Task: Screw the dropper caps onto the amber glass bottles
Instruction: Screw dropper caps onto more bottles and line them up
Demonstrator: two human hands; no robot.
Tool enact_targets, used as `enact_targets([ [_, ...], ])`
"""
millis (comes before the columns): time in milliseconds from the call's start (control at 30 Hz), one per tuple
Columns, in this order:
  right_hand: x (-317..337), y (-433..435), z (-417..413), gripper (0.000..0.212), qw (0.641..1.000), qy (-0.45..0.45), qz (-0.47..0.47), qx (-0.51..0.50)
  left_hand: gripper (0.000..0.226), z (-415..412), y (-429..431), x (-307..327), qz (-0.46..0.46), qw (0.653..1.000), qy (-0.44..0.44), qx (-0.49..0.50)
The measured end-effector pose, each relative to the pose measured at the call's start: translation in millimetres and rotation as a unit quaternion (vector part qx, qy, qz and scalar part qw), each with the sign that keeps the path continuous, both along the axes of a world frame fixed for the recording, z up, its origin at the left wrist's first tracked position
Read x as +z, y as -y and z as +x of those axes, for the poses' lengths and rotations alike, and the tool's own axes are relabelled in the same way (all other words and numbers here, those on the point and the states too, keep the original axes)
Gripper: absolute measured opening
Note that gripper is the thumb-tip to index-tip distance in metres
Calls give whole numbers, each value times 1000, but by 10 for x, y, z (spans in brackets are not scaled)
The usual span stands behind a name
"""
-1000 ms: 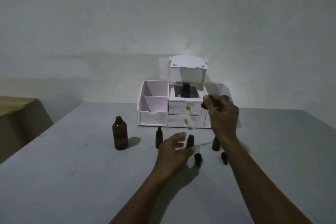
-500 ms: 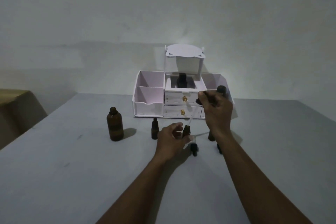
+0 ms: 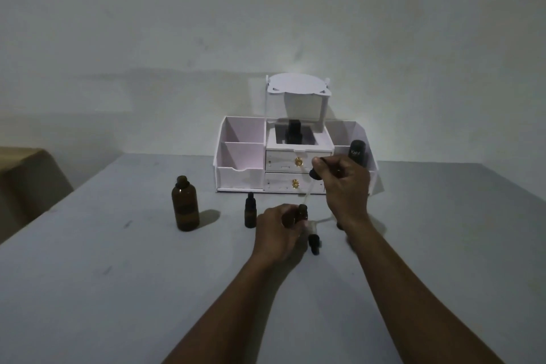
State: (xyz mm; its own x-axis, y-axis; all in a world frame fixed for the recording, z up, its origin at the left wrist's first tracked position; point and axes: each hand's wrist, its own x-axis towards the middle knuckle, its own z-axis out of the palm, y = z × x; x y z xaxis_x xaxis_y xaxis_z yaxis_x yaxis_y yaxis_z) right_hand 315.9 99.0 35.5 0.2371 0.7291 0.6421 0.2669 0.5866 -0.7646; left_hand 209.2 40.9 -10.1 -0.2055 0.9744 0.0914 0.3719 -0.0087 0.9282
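Observation:
My left hand (image 3: 277, 230) grips a small amber bottle (image 3: 302, 212) standing on the grey table (image 3: 118, 289). My right hand (image 3: 345, 186) pinches a dropper cap (image 3: 315, 174) by its black bulb; its glass pipette slants down toward the bottle's mouth. A loose dropper cap (image 3: 314, 242) lies on the table just right of my left hand. Another small amber bottle (image 3: 250, 211) stands to the left, and a large amber bottle (image 3: 185, 205) further left, without a cap. A further small bottle is mostly hidden behind my right wrist.
A white desk organiser (image 3: 292, 154) with two drawers and side compartments stands at the back against the wall; a dark bottle (image 3: 293, 132) sits in its middle tray and a black tube (image 3: 357, 154) in its right compartment. A brown surface (image 3: 26, 177) lies off the table's left.
My left hand has closed around the small amber bottle. My right hand has lowered the dropper cap so the pipette tip nears the bottle's mouth.

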Motion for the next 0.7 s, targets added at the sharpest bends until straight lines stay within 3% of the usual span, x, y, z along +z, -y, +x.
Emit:
enact_targets([
  [433,4,30,6,7,999,13,42,-6,33,-28,-10,-9,1,1000,-15,-10],
  [633,126,91,33,10,996,-9,86,-37,57,-74,24,-33,1,999,41,-2],
  [700,179,123,10,12,994,-23,96,-47,59,-130,76,-40,15,1000,4,-7],
])
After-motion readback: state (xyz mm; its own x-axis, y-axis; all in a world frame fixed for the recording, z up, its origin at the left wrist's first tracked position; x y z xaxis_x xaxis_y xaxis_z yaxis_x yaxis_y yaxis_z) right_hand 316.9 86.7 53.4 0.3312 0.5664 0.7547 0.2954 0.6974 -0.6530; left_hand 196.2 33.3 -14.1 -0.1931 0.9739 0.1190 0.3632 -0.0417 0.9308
